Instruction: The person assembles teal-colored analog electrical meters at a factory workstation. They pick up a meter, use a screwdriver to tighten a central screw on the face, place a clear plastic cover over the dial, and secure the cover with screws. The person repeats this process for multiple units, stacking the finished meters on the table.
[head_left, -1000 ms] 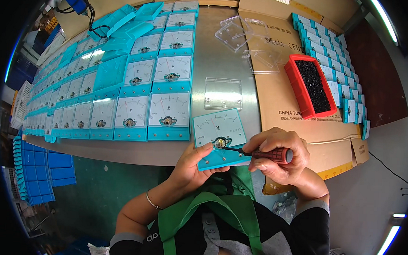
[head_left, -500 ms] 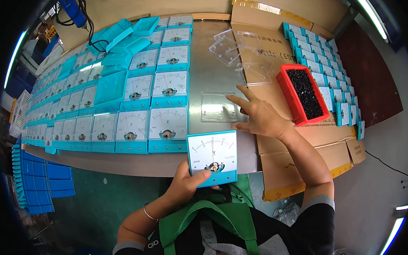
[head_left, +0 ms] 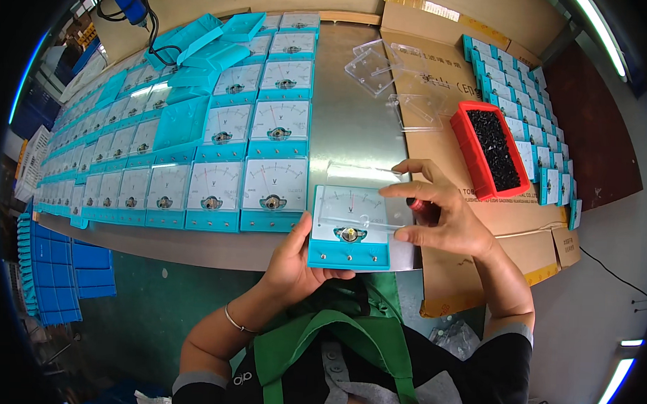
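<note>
My left hand (head_left: 297, 254) grips a voltmeter (head_left: 349, 255) with a teal base, a white dial and a movement at its lower middle, holding it by its left side and from below. Just over the dial, my right hand (head_left: 448, 213) pinches a clear plastic cover (head_left: 353, 176) by its right edge between fingers and thumb. The cover overlaps the upper part of the meter; whether they touch I cannot tell. A small red and dark object (head_left: 421, 204) is tucked in my right palm, its kind mostly hidden.
Rows of similar meters (head_left: 213, 187) fill the table's left, with empty teal bases (head_left: 182, 121) piled on them. More clear covers (head_left: 374, 68) lie farther back. A red bin (head_left: 470, 154) of small black parts stands on cardboard (head_left: 441, 92); finished-looking meters (head_left: 516, 102) line the right.
My right hand has picked the clear cover up off the table and brought it over the meter. My left hand has raised the meter slightly and shifted it right, its thumb now at the side.
</note>
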The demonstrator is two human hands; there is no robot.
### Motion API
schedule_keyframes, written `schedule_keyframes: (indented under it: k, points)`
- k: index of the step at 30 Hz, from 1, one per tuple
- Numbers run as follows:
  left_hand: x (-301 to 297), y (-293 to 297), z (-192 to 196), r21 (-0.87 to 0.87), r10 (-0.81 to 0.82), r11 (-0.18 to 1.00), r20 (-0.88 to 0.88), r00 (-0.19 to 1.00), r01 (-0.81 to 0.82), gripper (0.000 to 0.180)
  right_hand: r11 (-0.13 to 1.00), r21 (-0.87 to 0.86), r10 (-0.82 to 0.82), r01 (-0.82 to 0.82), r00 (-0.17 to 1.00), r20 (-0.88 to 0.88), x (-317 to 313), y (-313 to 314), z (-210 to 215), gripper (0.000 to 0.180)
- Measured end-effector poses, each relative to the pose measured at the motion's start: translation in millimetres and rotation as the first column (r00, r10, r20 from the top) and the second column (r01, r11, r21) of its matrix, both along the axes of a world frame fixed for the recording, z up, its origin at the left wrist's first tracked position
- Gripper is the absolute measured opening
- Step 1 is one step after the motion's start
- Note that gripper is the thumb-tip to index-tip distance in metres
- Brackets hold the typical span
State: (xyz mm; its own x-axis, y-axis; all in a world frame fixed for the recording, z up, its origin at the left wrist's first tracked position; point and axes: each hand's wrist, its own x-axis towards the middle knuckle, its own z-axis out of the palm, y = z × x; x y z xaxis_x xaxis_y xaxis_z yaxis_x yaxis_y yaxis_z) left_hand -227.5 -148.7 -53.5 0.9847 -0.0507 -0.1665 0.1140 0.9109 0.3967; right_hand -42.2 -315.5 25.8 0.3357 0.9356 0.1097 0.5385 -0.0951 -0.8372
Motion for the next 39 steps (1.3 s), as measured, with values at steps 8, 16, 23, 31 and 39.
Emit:
schedule_keyframes:
  k: [8,16,23,31,39]
  points:
    - [4.0,-12.9,-1.2,-0.131,-0.036,0.990,0.050,0.998,0.043,0.058,0.998,-0.062,0.006,-0.010,0.998,-0.070,-10.0,-16.1,-7.9,0.046]
    - [2.6,-18.1,-3.4,-0.098,-0.036,0.994,0.047,0.998,0.041,0.056,0.997,-0.071,0.029,-0.037,0.994,-0.109,-10.1,-20.7,-16.1,0.045]
    - [4.0,-20.2,-2.3,-0.018,-0.009,1.000,0.002,1.000,0.009,0.055,1.000,-0.011,-0.002,0.001,0.998,-0.060,-9.8,-21.3,-17.4,0.048]
    - [-9.5,-22.6,7.3,0.527,-0.090,0.839,-0.109,0.990,0.134,0.045,0.940,-0.054,-0.316,0.338,0.917,0.243,25.8,-37.4,-3.2,0.056]
    - [-5.2,-14.0,0.8,0.725,0.011,0.688,-0.067,0.998,0.041,0.038,0.875,0.016,-0.435,0.485,0.769,0.470,63.9,-74.7,-5.5,0.035]
